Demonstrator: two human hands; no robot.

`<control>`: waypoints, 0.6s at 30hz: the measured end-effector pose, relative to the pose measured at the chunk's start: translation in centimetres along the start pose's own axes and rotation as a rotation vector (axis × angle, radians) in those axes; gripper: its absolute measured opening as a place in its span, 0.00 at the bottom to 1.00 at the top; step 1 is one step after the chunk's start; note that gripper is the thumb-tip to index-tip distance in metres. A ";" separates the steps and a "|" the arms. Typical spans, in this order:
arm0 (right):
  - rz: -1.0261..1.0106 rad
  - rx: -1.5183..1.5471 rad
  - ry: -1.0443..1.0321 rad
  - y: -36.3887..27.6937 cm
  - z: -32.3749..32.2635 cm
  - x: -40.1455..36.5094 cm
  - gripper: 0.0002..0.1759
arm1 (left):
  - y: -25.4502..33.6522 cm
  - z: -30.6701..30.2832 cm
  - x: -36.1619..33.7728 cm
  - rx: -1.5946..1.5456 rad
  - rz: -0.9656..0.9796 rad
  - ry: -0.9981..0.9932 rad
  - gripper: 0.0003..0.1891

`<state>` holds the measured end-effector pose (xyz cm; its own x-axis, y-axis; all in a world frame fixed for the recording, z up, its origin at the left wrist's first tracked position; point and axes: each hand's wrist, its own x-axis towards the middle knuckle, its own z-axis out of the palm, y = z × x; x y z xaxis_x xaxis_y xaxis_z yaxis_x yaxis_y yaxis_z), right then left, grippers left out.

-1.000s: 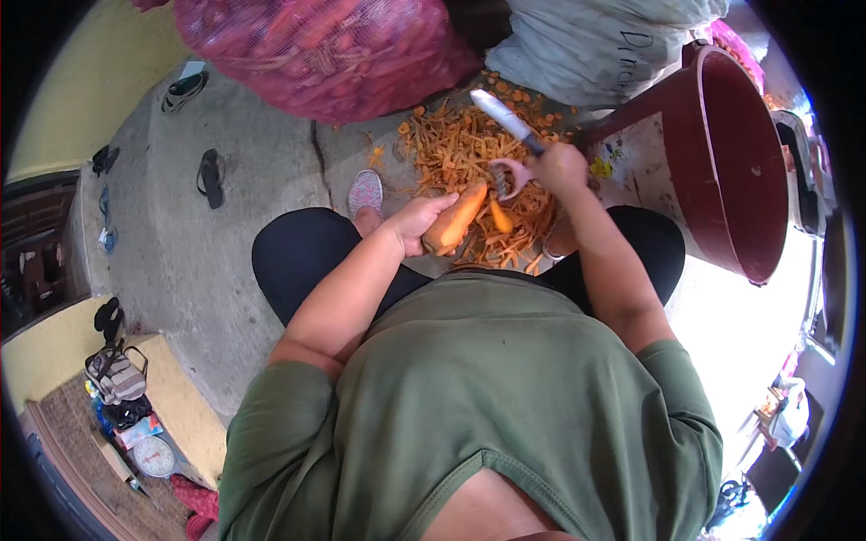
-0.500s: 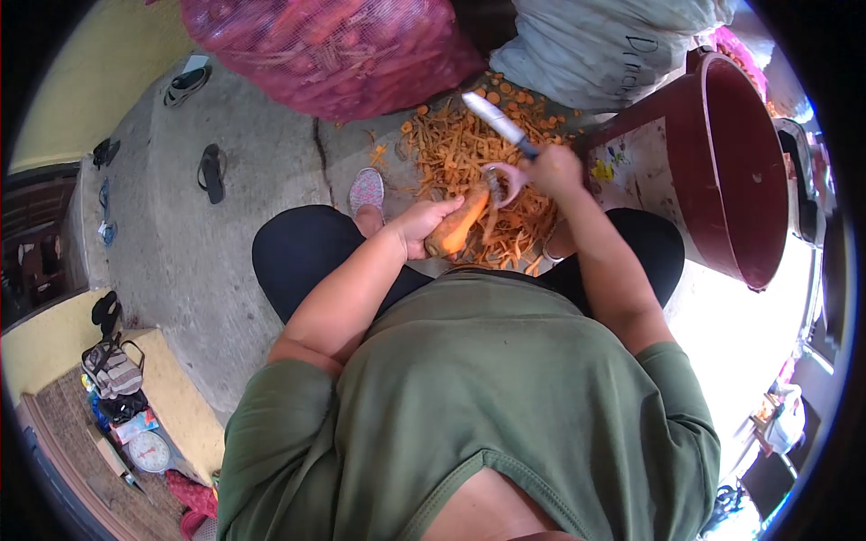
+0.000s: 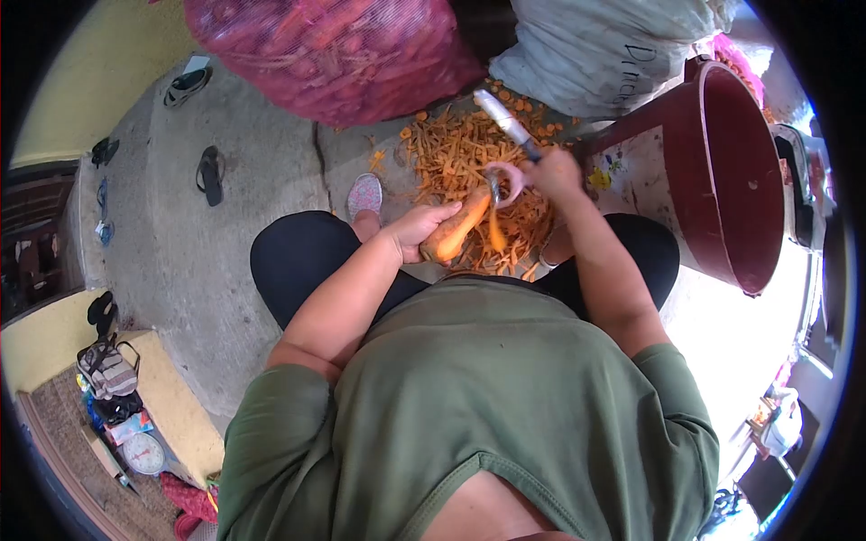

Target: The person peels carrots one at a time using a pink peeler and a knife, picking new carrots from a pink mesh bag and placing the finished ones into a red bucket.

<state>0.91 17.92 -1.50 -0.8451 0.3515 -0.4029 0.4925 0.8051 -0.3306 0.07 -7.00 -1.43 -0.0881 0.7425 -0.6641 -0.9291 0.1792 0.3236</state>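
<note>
My left hand [image 3: 419, 227] is closed around the thick end of a partly peeled carrot [image 3: 458, 230], which slants up to the right. Bright orange flesh shows along its lower side, with duller skin above. In my right hand [image 3: 555, 173] are a pink Y-shaped peeler [image 3: 512, 183] and a knife [image 3: 507, 117] with a pale blade, pointing up and left. The peeler's head touches or nearly touches the carrot's thin end. A strip of peel [image 3: 497, 233] hangs below it. Peelings [image 3: 465, 149] lie heaped on the floor between my feet.
A red mesh sack of carrots [image 3: 334, 54] and a white sack [image 3: 595, 54] stand ahead. On the right a large maroon tub [image 3: 663, 171] leans near my knee. Slippers [image 3: 209, 176] lie on the concrete floor at left. A dial scale [image 3: 142, 453] sits on a ledge.
The peeler stays near the carrot's thin end, and an orange strip now hangs under it. My right hand has shifted slightly; my left hand keeps its grip on the carrot.
</note>
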 end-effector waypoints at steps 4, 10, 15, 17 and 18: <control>0.146 0.100 0.120 1.1 -0.4 0.8 0.20 | 0.6 0.9 -0.8 -0.033 0.079 0.053 0.20; -0.515 0.046 -0.011 -6.6 -0.4 -6.6 0.14 | -0.2 0.1 0.8 -0.173 0.163 0.080 0.17; -0.362 0.021 0.002 -4.9 0.5 -4.2 0.17 | 0.5 1.1 -0.6 0.020 0.147 0.018 0.17; -0.028 0.024 0.006 -1.1 0.2 -0.4 0.20 | 0.0 0.4 -0.4 -0.014 0.113 0.038 0.17; -0.044 -0.145 0.111 0.7 -0.6 0.5 0.20 | -0.3 -0.2 -0.2 -0.032 0.095 0.050 0.17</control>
<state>0.74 18.92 -1.46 -0.8870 0.3580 -0.2917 0.4258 0.8786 -0.2165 0.32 -7.34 -1.53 -0.1936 0.7217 -0.6646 -0.9264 0.0885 0.3660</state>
